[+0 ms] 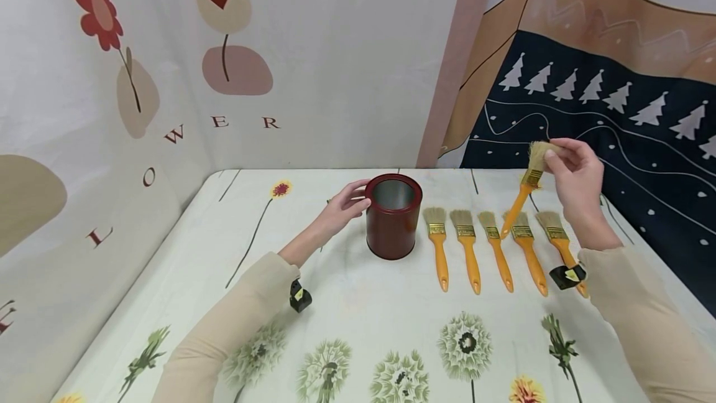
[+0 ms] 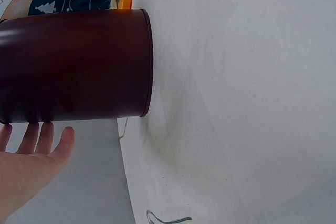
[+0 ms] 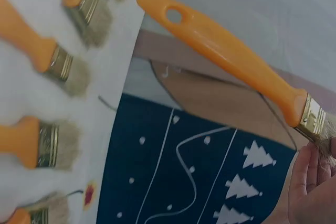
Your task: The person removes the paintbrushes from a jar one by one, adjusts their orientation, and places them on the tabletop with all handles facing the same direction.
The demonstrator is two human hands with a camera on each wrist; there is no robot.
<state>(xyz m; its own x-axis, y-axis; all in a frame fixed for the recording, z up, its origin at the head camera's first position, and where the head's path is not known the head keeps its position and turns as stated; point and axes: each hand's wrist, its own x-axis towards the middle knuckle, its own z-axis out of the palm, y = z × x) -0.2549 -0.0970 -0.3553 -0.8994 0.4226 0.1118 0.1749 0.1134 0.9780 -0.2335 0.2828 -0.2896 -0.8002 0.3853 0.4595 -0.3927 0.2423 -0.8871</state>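
Note:
My right hand [image 1: 580, 185] pinches a paintbrush [image 1: 519, 205] by its pale bristles, raised above the table. Its orange handle hangs down to the left, and the brass-coloured ferrule sits below my fingers. In the right wrist view, the held paintbrush [image 3: 226, 51] shows a hole near its handle's end. My left hand [image 1: 338, 209] rests with extended fingers against the left side of a dark red can [image 1: 391, 235]. The can stands upright with its top open and a grey inside. In the left wrist view, fingertips [image 2: 46, 132] meet the can's wall [image 2: 79, 66].
Several orange-handled paintbrushes lie in a row right of the can, bristles away from me, from the leftmost paintbrush [image 1: 438, 247] to the rightmost paintbrush [image 1: 554, 229], partly behind my right wrist camera. A floral cloth [image 1: 358, 303] covers the table. Printed hangings [image 1: 347, 48] enclose the back and sides.

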